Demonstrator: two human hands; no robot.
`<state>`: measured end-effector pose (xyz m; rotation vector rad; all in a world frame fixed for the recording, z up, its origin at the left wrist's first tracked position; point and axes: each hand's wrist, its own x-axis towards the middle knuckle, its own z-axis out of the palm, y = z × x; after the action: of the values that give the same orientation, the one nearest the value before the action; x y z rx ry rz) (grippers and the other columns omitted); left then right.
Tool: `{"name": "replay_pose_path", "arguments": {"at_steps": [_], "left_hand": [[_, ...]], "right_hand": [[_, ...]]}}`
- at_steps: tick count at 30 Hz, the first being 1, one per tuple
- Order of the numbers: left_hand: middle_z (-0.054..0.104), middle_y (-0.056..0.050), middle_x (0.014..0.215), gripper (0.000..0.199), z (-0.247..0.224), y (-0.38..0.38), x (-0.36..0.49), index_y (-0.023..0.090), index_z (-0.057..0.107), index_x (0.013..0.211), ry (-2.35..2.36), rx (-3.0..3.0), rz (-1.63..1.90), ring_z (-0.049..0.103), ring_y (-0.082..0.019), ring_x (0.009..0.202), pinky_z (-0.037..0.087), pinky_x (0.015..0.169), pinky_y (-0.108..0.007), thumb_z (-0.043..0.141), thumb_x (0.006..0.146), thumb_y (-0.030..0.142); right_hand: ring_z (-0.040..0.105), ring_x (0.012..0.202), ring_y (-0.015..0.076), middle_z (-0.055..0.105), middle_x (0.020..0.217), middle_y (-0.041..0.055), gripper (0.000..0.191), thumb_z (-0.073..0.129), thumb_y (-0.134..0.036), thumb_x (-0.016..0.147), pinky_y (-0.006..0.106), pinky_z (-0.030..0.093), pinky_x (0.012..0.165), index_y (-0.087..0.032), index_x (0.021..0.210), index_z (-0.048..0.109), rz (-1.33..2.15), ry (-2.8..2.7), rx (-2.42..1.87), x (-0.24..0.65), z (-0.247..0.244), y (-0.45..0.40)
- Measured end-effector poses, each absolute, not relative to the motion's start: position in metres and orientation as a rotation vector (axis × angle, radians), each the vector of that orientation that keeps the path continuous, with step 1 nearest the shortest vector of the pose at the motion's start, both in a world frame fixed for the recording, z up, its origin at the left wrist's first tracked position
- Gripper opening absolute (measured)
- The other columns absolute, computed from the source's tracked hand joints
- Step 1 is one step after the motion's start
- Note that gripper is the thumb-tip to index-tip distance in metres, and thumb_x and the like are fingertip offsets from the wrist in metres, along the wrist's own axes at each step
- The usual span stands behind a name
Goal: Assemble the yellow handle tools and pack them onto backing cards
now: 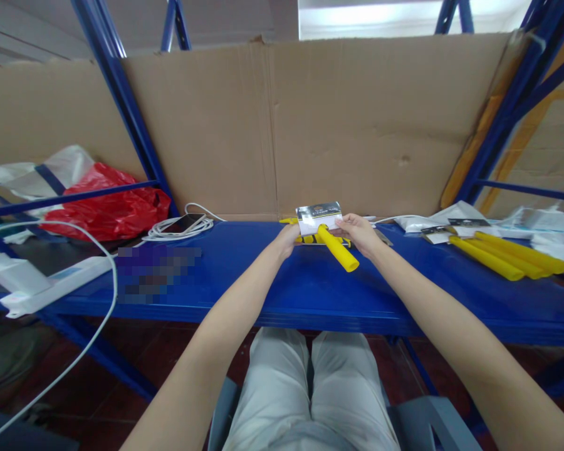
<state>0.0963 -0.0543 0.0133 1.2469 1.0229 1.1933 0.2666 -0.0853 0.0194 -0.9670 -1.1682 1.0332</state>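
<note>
Card (318, 217) is being gripped at opposite edges by the left hand (287, 240) and right hand (358, 233); uneven pulling would be risking a crease near the yellow handle (339, 249)

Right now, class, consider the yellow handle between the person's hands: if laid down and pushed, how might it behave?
The yellow handle looks straight, so it's probably stiff. Its rounded shape could make it roll, though the flat card at its far end would likely check that.

One head-worn view from above the lap (279, 382), forward and down across the blue table (230, 263) to nearby cardboard (357, 125)
</note>
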Motion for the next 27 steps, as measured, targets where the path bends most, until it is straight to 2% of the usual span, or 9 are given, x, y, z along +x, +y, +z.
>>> {"name": "replay_pose_path", "arguments": {"at_steps": [3,6,14,20,27], "left_hand": [[0.074,-0.007,0.092,0.021,0.013,-0.053,0.097,0.019,0.069,0.086,1.008,1.199,1.168,0.064,-0.024,0.097,0.045,0.086,-0.039,0.057,0.075,0.032],[0.073,-0.006,0.087,0.022,0.014,-0.051,0.097,0.019,0.068,0.085,0.988,1.166,1.151,0.065,-0.022,0.089,0.045,0.085,-0.038,0.052,0.079,0.032],[0.071,-0.005,0.079,0.017,0.017,-0.055,0.096,0.019,0.066,0.08,0.956,1.138,1.128,0.063,-0.02,0.081,0.045,0.078,-0.033,0.057,0.076,0.033],[0.07,-0.005,0.086,0.014,0.018,-0.059,0.097,0.02,0.063,0.079,0.952,1.133,1.108,0.062,-0.02,0.085,0.045,0.078,-0.033,0.06,0.074,0.033],[0.066,-0.008,0.085,0.023,0.024,-0.056,0.09,0.018,0.058,0.082,0.944,0.971,1.152,0.064,-0.019,0.069,0.048,0.063,-0.029,0.056,0.081,0.042]], "right_hand": [[0.067,0.057,0.0118,0.064,0.056,-0.0026,0.023,0.066,-0.011,0.08,0.022,0.056,0.062,-0.019,0.066,0.05,1.02,-1.142,-0.978,0.265,0.018,-0.085],[0.067,0.058,0.0119,0.064,0.056,-0.0022,0.024,0.067,-0.012,0.079,0.021,0.055,0.06,-0.019,0.064,0.05,0.992,-1.136,-0.969,0.263,0.016,-0.084],[0.066,0.057,0.0129,0.063,0.056,-0.0031,0.022,0.063,-0.013,0.076,0.018,0.05,0.049,-0.021,0.062,0.047,0.952,-1.102,-0.952,0.259,0.016,-0.086],[0.063,0.052,0.0127,0.061,0.054,-0.0035,0.026,0.063,-0.011,0.073,0.019,0.046,0.044,-0.021,0.059,0.043,0.95,-1.02,-0.941,0.262,0.019,-0.087],[0.065,0.057,0.0136,0.062,0.057,-0.0033,0.024,0.057,-0.011,0.074,0.021,0.049,0.047,-0.022,0.061,0.041,0.877,-0.93,-0.969,0.263,0.02,-0.086]]}}
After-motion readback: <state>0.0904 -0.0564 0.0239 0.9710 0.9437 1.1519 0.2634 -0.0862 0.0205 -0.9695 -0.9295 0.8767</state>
